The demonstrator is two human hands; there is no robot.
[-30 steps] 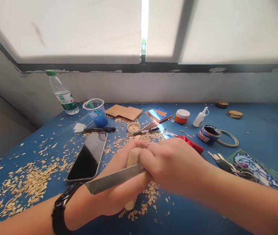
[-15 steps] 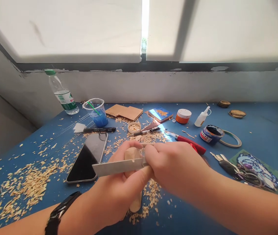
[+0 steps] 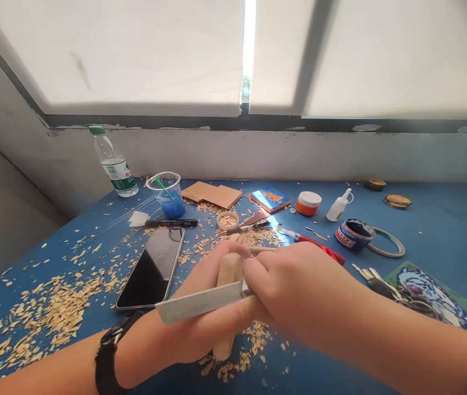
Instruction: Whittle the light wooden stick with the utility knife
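Wood piece (image 3: 229, 270) lengthwise away — knife (image 3: 200, 304) leftward.

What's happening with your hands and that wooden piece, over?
Left fingers gripping wooden piece; right fingers holding bladed tool. Blade crosses in front of wooden piece, contact unclear. Loose shavings by its near end; phone close by.

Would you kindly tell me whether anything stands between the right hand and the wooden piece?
Yes: the metal blade, held by the right hand, crosses in front of the wooden piece, and just below the blade the thumb of the left hand lies across the wood. Whether the blade touches the wood, I cannot tell.
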